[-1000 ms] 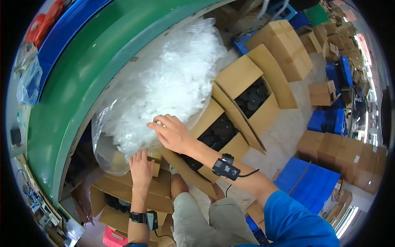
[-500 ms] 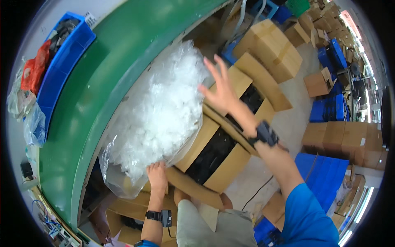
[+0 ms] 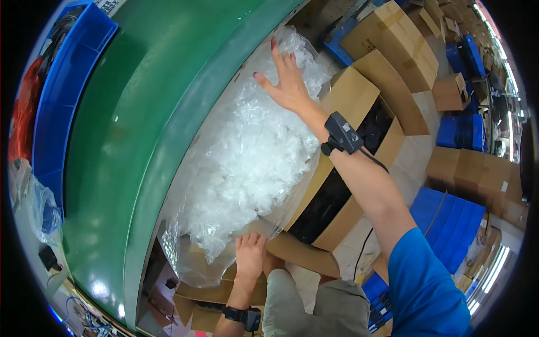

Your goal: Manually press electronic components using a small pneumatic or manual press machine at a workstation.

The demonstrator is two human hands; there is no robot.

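A large clear plastic bag, filled with whitish crumpled film-like pieces, lies at a slant beside the green work surface. At its near edge, my left hand is closed, fingers curled over the plastic. My right hand reaches to the far end of the bag with its fingers spread. It is over the plastic there; whether the fingertips press on it I cannot tell. Nothing shows between the right fingers. Each wrist wears a black strapped device.
The green work surface curves along the left, with a blue bin on it. Right of the bag stand open cartons holding black items. A closed carton is beyond them. Blue crates are stacked at right.
My right hand has come in over the bag's far end from its right side. My left hand still holds the near edge. The whole view has shifted.
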